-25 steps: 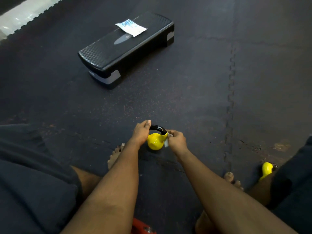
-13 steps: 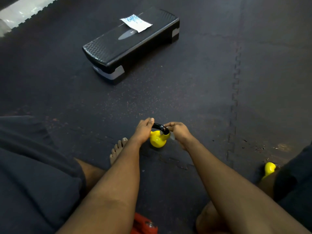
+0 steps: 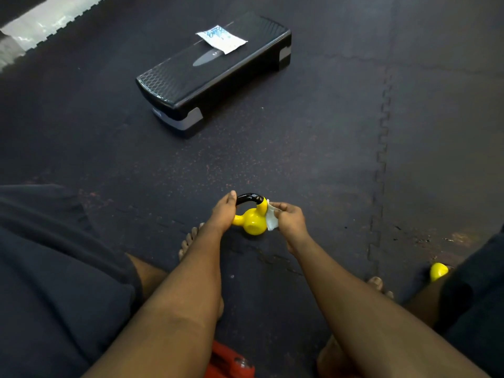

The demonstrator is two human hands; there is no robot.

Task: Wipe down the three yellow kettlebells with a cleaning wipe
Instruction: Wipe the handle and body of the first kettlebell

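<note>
Kettlebell (image 3: 252, 221), yellow, on the floor (image 3: 300, 148) nearer me than the step platform (image 3: 215, 69): I am watching the left hand (image 3: 222, 211) gripping its handle (image 3: 249, 199) while the right hand (image 3: 290, 218) is pinching the wipe (image 3: 271, 219) against its right side.

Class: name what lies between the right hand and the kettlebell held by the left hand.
In the head view, a white wipe, pinched by the right hand, touches the kettlebell.

One head-worn wide-angle camera looks forward and steeply down at the nearby floor mat (image 3: 300, 148).
</note>
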